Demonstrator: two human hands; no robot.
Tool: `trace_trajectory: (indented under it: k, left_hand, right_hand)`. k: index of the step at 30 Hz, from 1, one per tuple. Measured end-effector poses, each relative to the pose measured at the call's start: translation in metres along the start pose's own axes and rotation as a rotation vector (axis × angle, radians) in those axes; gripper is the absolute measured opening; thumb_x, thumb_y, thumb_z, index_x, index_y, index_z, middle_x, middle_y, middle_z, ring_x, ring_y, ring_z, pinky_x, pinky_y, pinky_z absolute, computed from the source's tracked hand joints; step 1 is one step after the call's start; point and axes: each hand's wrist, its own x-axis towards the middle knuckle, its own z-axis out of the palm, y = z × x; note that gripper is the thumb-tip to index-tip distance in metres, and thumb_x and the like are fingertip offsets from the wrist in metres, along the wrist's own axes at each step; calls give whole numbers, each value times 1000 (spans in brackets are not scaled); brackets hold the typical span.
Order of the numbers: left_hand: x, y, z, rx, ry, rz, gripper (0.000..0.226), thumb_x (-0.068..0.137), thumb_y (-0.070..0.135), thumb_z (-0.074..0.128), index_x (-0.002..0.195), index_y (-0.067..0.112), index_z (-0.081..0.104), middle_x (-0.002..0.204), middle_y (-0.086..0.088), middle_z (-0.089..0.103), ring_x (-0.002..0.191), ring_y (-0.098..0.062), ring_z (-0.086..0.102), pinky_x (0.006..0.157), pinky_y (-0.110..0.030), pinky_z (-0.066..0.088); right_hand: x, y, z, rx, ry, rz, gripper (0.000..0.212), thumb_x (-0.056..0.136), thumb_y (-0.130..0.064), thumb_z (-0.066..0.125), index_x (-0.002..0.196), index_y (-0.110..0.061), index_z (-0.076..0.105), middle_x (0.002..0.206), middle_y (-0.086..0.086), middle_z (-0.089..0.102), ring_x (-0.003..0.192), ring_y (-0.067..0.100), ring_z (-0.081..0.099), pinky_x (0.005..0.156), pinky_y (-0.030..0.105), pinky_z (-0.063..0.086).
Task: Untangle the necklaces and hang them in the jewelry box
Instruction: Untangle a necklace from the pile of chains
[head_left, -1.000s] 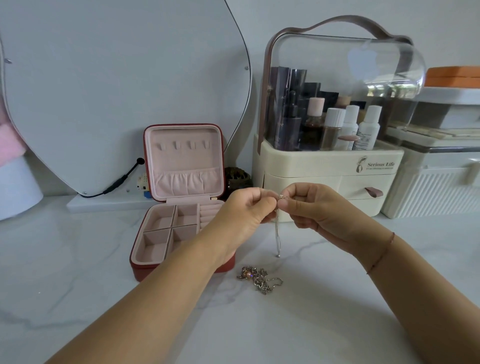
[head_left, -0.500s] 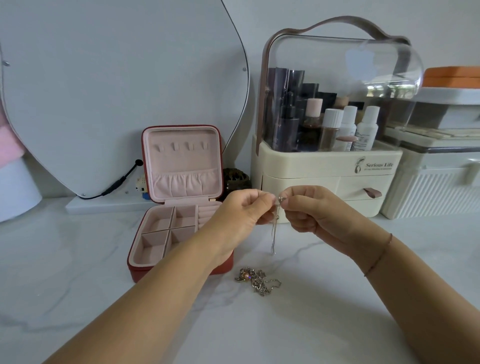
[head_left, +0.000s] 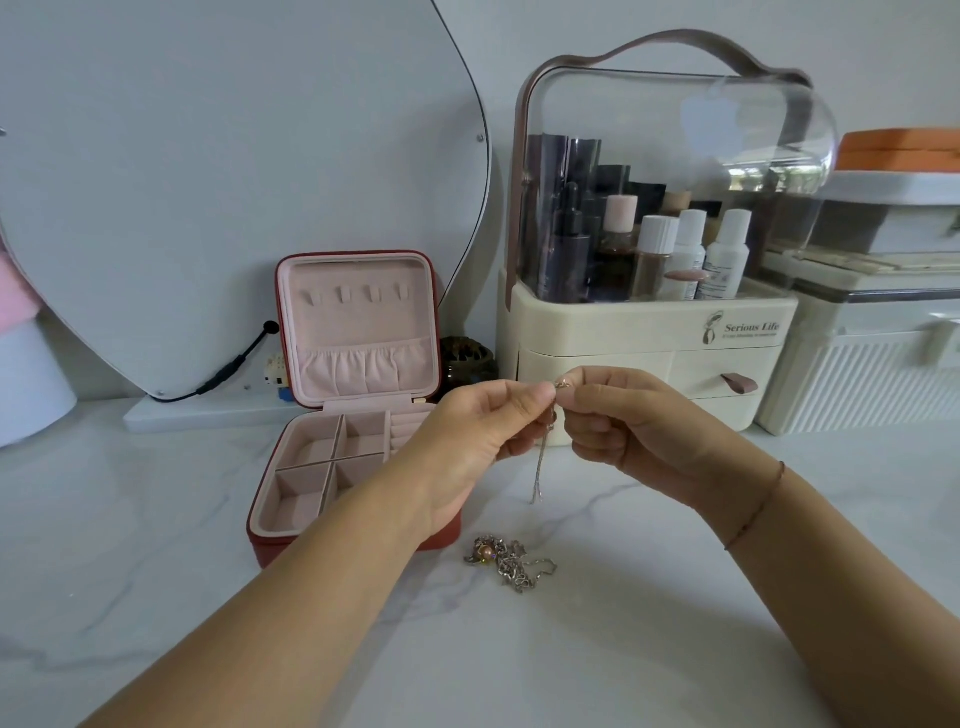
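Note:
My left hand (head_left: 485, 434) and my right hand (head_left: 631, 423) meet fingertip to fingertip above the marble counter. Together they pinch the top end of a thin silver necklace (head_left: 539, 467), which hangs straight down between them, clear of the counter. A tangled pile of necklaces (head_left: 506, 561) with a small pink bead lies on the counter below the hands. The red jewelry box (head_left: 358, 332) stands open to the left, its pink lid upright with several hooks (head_left: 356, 295) and a gathered pocket. My left forearm covers the box's front right corner.
A large mirror (head_left: 234, 182) leans on the wall behind the box, with a black cable at its base. A cream cosmetics organizer (head_left: 649, 332) with a clear dome stands behind the hands, a white ribbed case (head_left: 872, 374) at its right. A small dark jar (head_left: 467, 358) sits between box and organizer.
The hanging chain swung slightly and now reaches lower; both hands kept pinching its top end and stayed almost in place.

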Motion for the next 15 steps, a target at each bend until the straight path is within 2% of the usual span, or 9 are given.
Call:
trace_trajectory:
  k: [4, 7, 9, 15]
  left_hand:
    - [1, -1, -1, -4, 12, 3, 26, 68, 29, 68, 88, 11, 70, 71, 4, 65, 71, -7, 58, 83, -27, 48]
    - [2, 0, -2, -33, 21, 10, 5, 84, 15, 64, 85, 12, 67, 71, 2, 64, 67, -7, 57, 77, -25, 49]
    - [3, 1, -1, -57, 34, 5, 10, 90, 9, 58, 84, 11, 65, 70, 1, 63, 66, -7, 57, 74, -23, 49]
    - [5, 5, 1, -209, 0, -82, 15, 91, 9, 49, 82, 8, 60, 69, 0, 62, 63, -10, 57, 70, -25, 50]
  right_hand:
    - [-1, 0, -2, 17, 4, 10, 9, 80, -14, 60, 74, -12, 54, 52, -6, 28, 46, 8, 22, 45, 18, 22]
    - [-1, -1, -1, 15, 0, 23, 11, 79, -14, 60, 80, -11, 49, 52, -6, 27, 46, 8, 21, 45, 18, 21]
    - [0, 0, 0, 20, 4, 29, 15, 78, -14, 59, 84, -14, 45, 53, -6, 27, 47, 9, 20, 45, 19, 21]
    - [0, 1, -1, 56, 8, 27, 20, 78, -13, 52, 69, -17, 35, 56, -2, 30, 49, 10, 23, 46, 19, 24]
